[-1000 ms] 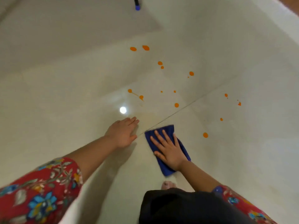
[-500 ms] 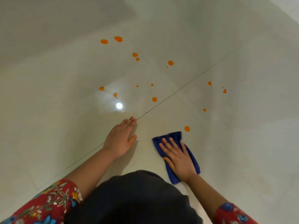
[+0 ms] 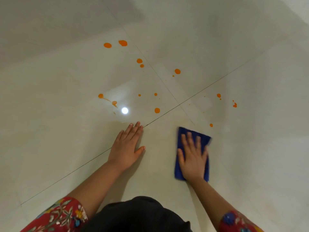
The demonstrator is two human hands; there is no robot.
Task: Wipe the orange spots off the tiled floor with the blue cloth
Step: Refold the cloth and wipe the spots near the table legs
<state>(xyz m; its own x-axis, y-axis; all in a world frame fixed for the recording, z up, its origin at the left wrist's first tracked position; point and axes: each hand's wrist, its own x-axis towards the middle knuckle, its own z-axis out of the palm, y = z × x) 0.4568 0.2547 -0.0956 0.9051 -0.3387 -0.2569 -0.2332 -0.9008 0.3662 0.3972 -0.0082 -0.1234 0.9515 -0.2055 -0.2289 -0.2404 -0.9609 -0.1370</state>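
While R hand point(image 3: 192, 158) presses flat on blue cloth point(image 3: 205, 139), hiding its middle, cloth edge blurred, L hand point(image 3: 127, 148) flat on floor point(image 3: 66, 114)

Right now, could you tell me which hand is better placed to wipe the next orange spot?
The right hand: it lies flat on the blue cloth, and the nearest orange spot sits just beyond the cloth's far corner. The left hand rests bare on the floor.
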